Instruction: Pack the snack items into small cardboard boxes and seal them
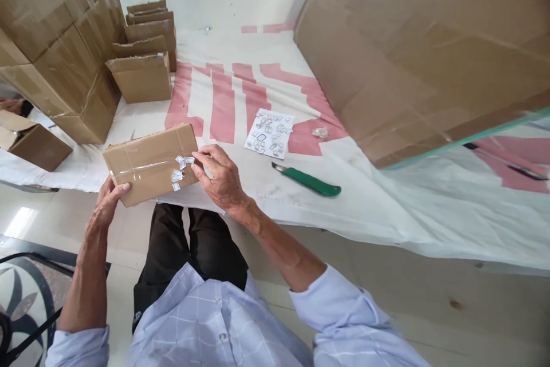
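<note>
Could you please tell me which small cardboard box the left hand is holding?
The taped cardboard box in the left hand, with small white stickers clustered near the right hand; the row of boxes behind stands on the cloth.

Green cutter (pixel 315 182) R of R hand (pixel 221 178) on white cloth (pixel 365 218), sm. pale wad (pixel 320 133) just beyond. Lg. carton (pixel 421 52) farther R. Taped carton stack (pixel 73 40) beyond L hand (pixel 105 201), w/ row of sm. boxes (pixel 144 81) beside it.
</note>
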`<act>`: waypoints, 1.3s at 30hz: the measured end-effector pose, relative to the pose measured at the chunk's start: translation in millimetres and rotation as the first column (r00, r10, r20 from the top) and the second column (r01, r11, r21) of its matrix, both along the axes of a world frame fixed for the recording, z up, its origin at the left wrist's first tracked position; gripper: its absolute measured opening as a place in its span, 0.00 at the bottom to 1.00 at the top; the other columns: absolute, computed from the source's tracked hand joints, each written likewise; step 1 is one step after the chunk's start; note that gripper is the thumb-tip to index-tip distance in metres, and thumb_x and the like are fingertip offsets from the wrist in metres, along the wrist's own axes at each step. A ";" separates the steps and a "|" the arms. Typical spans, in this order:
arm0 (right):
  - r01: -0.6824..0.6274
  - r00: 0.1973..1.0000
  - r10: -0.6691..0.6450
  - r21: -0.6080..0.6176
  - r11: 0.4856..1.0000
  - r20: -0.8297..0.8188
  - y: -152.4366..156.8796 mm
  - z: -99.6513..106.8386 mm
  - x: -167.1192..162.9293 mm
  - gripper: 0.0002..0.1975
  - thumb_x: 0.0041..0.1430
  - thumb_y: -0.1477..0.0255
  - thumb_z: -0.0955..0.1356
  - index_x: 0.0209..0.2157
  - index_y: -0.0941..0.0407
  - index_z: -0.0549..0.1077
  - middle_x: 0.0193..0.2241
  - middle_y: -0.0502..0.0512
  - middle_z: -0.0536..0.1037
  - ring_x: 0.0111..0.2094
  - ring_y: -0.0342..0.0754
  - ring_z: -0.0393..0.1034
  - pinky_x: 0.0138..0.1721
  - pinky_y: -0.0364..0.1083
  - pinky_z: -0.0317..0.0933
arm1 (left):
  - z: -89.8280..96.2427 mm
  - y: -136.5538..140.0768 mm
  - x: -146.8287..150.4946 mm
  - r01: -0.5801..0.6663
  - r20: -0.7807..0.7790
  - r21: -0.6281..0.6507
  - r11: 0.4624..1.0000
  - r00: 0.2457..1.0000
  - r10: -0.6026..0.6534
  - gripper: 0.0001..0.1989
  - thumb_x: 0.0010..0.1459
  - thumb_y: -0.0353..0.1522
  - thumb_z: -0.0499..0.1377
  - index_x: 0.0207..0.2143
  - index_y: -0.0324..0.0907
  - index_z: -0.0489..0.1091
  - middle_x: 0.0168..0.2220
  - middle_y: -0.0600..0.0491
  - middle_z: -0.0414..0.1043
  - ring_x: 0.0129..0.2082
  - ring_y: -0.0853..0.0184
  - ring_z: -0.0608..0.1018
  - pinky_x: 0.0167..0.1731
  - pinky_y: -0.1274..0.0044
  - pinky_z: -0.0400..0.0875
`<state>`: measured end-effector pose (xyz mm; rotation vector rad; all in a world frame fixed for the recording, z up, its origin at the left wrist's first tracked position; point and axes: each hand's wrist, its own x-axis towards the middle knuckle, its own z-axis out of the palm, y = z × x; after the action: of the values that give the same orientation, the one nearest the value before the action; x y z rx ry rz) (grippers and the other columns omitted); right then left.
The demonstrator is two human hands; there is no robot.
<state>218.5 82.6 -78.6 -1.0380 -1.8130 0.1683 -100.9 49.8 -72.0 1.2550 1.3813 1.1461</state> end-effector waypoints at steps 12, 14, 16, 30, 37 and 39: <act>0.036 0.987 -0.060 -0.159 0.987 -0.152 -2.1 -2.4 -6.7 0.08 0.70 0.72 0.68 0.42 0.49 0.80 0.41 0.57 0.78 0.46 0.55 0.74 0.48 0.53 0.72 | 9.6 -6.3 16.0 -0.041 0.026 -0.028 0.999 0.999 0.042 0.37 0.48 0.50 0.74 0.57 0.43 0.77 0.55 0.45 0.82 0.61 0.45 0.78 0.57 0.63 0.76; 0.015 0.974 -0.054 -0.175 0.984 -0.219 -1.3 -2.1 -7.4 0.06 0.70 0.72 0.68 0.39 0.50 0.78 0.40 0.56 0.78 0.43 0.53 0.74 0.47 0.53 0.72 | 7.8 -7.2 16.2 -0.043 0.013 -0.017 0.999 0.999 0.043 0.37 0.47 0.50 0.74 0.56 0.42 0.77 0.56 0.44 0.81 0.61 0.44 0.78 0.56 0.63 0.77; -0.003 0.960 -0.053 -0.201 0.980 -0.275 -0.5 -1.3 -8.0 0.06 0.69 0.71 0.69 0.35 0.51 0.76 0.37 0.55 0.77 0.40 0.52 0.74 0.44 0.52 0.72 | 5.5 -7.9 15.9 -0.039 0.009 -0.007 0.999 0.999 0.039 0.38 0.48 0.51 0.74 0.57 0.42 0.76 0.57 0.44 0.81 0.62 0.44 0.77 0.57 0.63 0.76; -0.112 0.895 -0.014 -0.255 0.960 -0.445 2.0 7.6 -6.3 0.07 0.70 0.65 0.65 0.36 0.51 0.68 0.34 0.52 0.76 0.36 0.49 0.72 0.44 0.50 0.71 | 3.8 -11.8 21.0 -0.077 -0.001 -0.016 0.997 0.997 0.077 0.35 0.48 0.48 0.73 0.56 0.46 0.76 0.59 0.46 0.79 0.65 0.44 0.76 0.57 0.62 0.76; -0.220 0.854 0.027 -0.315 0.923 -0.520 2.4 14.7 12.0 0.11 0.70 0.59 0.67 0.37 0.51 0.69 0.34 0.52 0.78 0.36 0.48 0.74 0.44 0.49 0.72 | 5.5 -11.7 22.2 -0.090 -0.023 -0.012 0.996 0.996 0.089 0.34 0.48 0.50 0.72 0.55 0.44 0.77 0.57 0.45 0.81 0.62 0.42 0.77 0.57 0.60 0.76; -0.230 0.855 0.031 -0.326 0.917 -0.517 2.1 17.1 26.3 0.11 0.69 0.60 0.68 0.36 0.52 0.70 0.33 0.51 0.78 0.35 0.47 0.74 0.43 0.49 0.72 | 8.2 -11.7 24.6 -0.125 -0.005 -0.042 0.991 0.992 0.125 0.33 0.46 0.49 0.73 0.52 0.44 0.78 0.53 0.46 0.83 0.59 0.42 0.79 0.55 0.59 0.78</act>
<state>244.8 84.7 -61.6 -1.0074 -1.3893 0.8308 -76.3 38.1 -63.8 1.1540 1.4955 1.1947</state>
